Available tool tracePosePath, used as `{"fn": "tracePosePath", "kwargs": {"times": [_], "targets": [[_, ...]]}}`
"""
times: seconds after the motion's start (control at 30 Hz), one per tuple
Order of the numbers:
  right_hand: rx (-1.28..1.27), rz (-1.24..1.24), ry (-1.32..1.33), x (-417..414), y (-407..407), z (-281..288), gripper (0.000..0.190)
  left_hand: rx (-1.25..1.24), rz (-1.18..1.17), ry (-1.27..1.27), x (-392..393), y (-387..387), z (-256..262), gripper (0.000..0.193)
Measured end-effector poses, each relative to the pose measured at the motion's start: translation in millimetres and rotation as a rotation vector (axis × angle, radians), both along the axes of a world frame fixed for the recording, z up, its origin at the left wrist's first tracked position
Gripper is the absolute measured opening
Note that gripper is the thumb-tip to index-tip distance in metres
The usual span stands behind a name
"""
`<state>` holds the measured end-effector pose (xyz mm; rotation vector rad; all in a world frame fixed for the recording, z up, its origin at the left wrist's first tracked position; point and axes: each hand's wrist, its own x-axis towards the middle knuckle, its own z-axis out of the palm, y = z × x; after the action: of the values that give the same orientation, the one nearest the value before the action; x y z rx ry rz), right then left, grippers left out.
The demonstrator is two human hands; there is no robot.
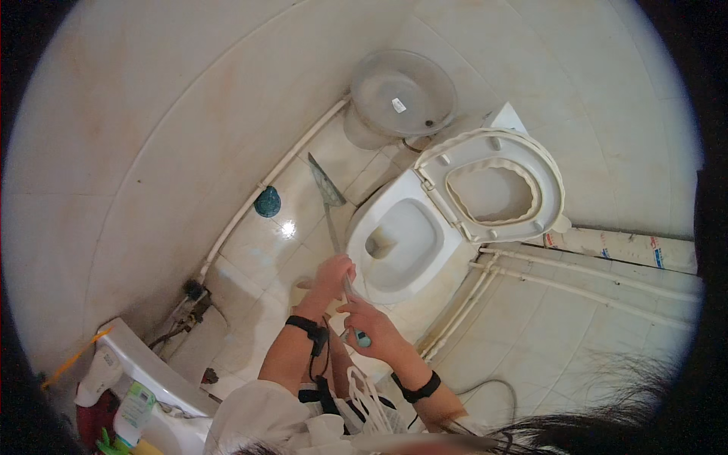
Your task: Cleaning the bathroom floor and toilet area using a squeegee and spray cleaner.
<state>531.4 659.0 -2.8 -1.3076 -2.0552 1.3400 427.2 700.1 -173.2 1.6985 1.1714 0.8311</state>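
My left hand (334, 276) wraps around the pole of a long-handled floor squeegee (331, 222), just beside the toilet's front rim. Lower down, my right hand (372, 327) grips the same pole close to its pale green end. The squeegee's flat, angled head (326, 181) rests on the wet tiled floor, left of the toilet bowl. That white toilet (421, 227) stands with its seat (549, 187) raised, and a scalloped cream cover lines the seat. A dark green round object (267, 202) lies on the floor near the wall pipe, apart from the squeegee.
A translucent plastic basin (404, 91) sits on a bucket (364, 131) in the far corner. Pipes (284, 159) run along the left wall's foot, others (557, 281) along the right wall. At lower left a white washbasin (159, 369) bears bottles (135, 409).
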Motion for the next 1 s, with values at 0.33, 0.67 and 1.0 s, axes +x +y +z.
{"fn": "tracePosePath", "kwargs": {"times": [0.33, 0.67, 1.0], "targets": [[0.09, -0.063, -0.04, 21, 21, -41, 0.019, 0.123, -0.014, -0.049, 30, 49, -35, 0.016], [0.03, -0.133, 0.005, 9, -7, -25, 0.014, 0.135, -0.047, -0.052, 20, 15, -25, 0.015], [0.099, -0.138, -0.007, 10, 12, -20, 0.015, 0.144, -0.079, -0.092, 18, 40, -16, 0.014]]}}
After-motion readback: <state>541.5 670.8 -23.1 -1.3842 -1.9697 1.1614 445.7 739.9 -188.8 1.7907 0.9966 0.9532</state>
